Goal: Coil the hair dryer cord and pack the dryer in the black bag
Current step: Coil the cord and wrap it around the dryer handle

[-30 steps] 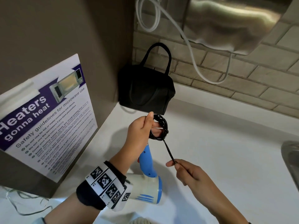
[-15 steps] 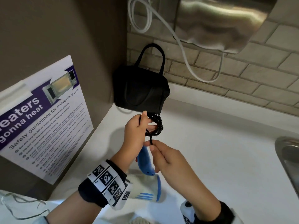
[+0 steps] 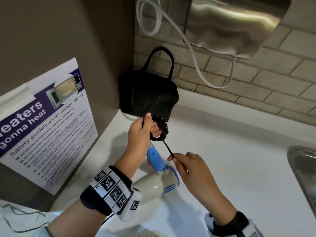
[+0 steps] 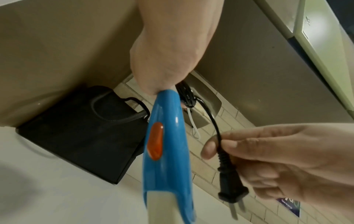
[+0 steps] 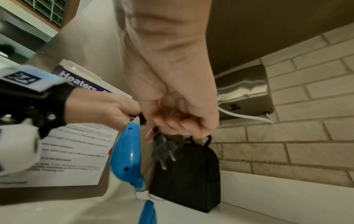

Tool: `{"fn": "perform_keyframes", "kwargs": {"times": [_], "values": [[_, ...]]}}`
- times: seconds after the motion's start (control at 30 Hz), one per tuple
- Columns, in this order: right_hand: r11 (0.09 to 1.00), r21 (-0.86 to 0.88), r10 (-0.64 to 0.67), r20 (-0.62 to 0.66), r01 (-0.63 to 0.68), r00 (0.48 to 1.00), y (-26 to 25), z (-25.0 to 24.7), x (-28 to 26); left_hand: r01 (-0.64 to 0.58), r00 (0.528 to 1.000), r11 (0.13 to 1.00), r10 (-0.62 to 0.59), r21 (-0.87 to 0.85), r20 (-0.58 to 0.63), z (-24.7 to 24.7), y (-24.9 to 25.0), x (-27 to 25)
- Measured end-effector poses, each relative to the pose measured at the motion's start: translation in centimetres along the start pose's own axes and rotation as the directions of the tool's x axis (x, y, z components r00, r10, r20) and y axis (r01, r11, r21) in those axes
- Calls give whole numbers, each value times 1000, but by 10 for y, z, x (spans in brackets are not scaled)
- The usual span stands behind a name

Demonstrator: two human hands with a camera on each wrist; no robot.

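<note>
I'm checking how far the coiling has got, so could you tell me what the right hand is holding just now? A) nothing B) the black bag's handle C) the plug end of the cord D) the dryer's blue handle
C: the right hand pinches the cord just above the plug, while the coil sits in the left hand.

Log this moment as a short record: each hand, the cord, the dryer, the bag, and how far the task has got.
left hand: holds the cord coil at the tip of the dryer's blue handle
right hand: pinches the cord's free end just above the plug
cord: mostly coiled, a short tail stretched between the hands
hair dryer: white body low, over the counter
black bag: upright in the corner, handles up; opening not visible
stage: coiling nearly done, packing not started
</note>
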State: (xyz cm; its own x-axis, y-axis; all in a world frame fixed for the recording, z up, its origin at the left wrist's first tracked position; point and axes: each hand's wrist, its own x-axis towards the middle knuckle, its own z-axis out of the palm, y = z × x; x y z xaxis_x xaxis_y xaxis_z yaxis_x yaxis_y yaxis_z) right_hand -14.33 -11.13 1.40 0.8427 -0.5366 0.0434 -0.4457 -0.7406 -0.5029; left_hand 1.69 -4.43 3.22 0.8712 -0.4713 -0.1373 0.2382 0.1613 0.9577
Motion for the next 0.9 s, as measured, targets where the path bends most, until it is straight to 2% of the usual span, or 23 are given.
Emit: {"fn": "perform_keyframes", "kwargs": {"times": [0.07,0.13,0.17,0.23,0.3,0.37,0.53,0.63,0.77,0.9], "values": [[980,155,111,111,-127,988,-1,-3,8,5,1000,1000,-5,-4,8,-2,0,0],[913,333,189,161,-234,969,-3,-2,14,9,1000,1000,-9,-12,12,-3,1,1],[856,432,224,188,-286,956,-4,-1,17,13,1000,1000,-12,-19,11,-4,1,1],[685,619,289,254,-385,923,-8,0,23,25,1000,999,-25,-29,16,-5,2,0],[527,727,354,283,-441,891,-10,-1,30,30,999,999,-29,-18,33,-5,3,-2],[475,758,410,259,-447,875,-10,-2,38,31,998,999,-31,-10,61,-3,4,-4],[423,783,458,250,-456,853,-11,1,48,16,994,999,-21,49,107,1,3,-4],[434,795,387,262,-425,884,-10,3,47,11,994,998,-18,66,106,0,0,0],[595,754,206,190,-277,960,-15,3,40,-10,994,991,-6,133,113,-1,-6,3],[717,670,140,132,-193,981,-17,2,37,22,993,990,-38,137,112,-2,-8,3]]}}
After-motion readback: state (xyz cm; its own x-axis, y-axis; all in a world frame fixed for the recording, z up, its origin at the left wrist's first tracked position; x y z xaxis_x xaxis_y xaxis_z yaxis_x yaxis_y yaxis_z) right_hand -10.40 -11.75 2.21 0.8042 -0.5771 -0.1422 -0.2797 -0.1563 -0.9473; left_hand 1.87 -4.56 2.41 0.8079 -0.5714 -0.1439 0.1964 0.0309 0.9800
